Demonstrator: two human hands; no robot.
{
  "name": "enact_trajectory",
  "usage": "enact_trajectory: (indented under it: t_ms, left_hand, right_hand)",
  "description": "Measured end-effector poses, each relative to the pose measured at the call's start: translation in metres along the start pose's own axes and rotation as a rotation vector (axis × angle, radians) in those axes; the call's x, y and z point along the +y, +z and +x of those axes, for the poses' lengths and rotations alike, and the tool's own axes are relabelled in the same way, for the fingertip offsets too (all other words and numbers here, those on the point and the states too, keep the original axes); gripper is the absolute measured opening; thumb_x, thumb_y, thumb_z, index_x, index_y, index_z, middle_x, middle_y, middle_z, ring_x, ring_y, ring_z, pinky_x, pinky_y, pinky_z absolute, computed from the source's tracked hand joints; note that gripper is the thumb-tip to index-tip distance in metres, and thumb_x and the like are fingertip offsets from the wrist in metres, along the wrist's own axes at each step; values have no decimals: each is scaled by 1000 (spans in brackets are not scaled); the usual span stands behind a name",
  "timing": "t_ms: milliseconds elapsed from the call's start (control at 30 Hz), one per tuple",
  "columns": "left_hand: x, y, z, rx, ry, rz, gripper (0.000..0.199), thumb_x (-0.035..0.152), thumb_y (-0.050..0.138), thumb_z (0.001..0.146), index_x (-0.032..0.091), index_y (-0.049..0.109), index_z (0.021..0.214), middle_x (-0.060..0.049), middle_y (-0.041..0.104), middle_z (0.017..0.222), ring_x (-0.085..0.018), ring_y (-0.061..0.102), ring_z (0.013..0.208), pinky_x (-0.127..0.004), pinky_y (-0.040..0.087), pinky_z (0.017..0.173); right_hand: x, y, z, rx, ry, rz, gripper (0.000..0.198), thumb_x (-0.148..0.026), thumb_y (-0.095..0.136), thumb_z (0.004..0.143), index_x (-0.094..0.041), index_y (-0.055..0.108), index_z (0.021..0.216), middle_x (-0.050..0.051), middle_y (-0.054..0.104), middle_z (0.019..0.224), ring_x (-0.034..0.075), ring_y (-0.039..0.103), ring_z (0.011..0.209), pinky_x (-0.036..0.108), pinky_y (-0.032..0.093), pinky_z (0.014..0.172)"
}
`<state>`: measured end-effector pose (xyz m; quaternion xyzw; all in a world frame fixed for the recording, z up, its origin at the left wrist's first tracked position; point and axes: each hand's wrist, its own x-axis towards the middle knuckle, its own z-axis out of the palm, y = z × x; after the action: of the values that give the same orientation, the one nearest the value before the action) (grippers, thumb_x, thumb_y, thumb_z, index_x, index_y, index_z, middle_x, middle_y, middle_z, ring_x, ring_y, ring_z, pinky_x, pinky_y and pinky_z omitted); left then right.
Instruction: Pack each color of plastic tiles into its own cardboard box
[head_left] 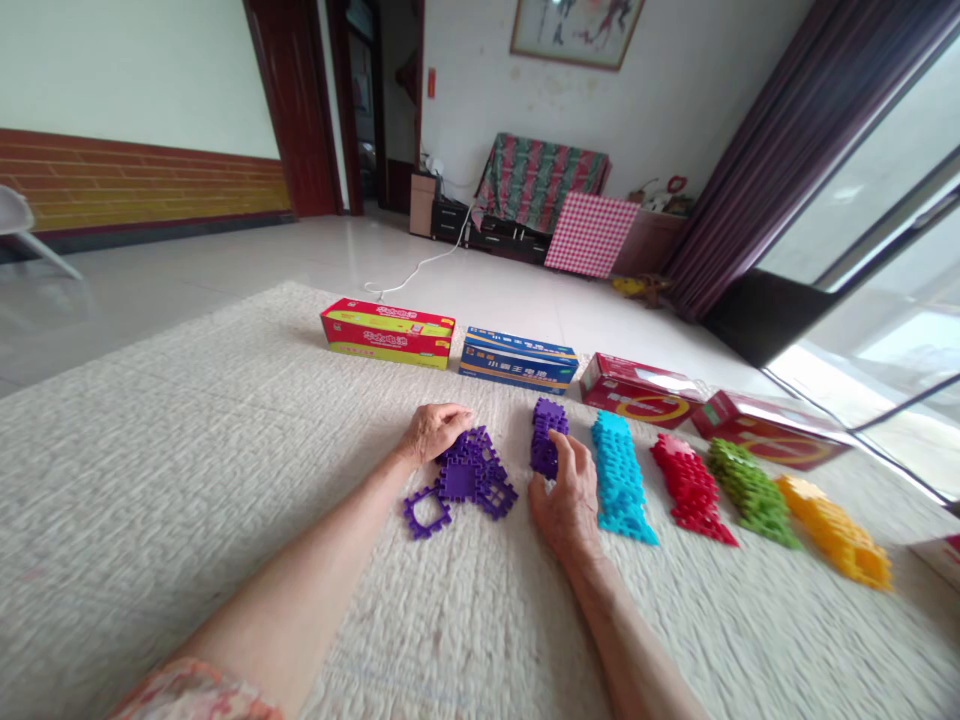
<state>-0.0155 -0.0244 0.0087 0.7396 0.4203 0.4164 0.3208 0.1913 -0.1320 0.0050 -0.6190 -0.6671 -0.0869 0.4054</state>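
Near the middle of the carpet lies a loose pile of purple interlocking plastic tiles (459,480), square with toothed edges, some solid and some with cut-out centres. My left hand (437,432) rests at the pile's upper left edge, fingers stretched out together over the tiles; the thumb side is hidden. To the right, a row of overlapping purple tiles (550,412) runs away from me. My right hand (570,500) is at this row's near end, thumb and forefinger closed about a purple tile there, which the fingers partly cover.
Right of my right hand lie overlapping rows of cyan tiles (621,480), red tiles (691,490), green tiles (752,492) and yellow tiles (836,530). Behind them stand a red-and-yellow box (386,335), a blue box (517,362) and two dark red boxes (637,392) on the carpet (225,430).
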Motion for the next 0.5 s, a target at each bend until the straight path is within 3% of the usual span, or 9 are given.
enact_trajectory:
  t_ms: [500]
  left_hand:
    - [-2,0,1,8,12,-12,33,40,52,83,17,73,90,-4,75,84,-19,69,84,-26,51,77]
  right_hand:
    - [-3,-2,2,-12,-73,-13,66,-3,45,61,-21,45,124,12,48,123,30,43,120,52,36,101]
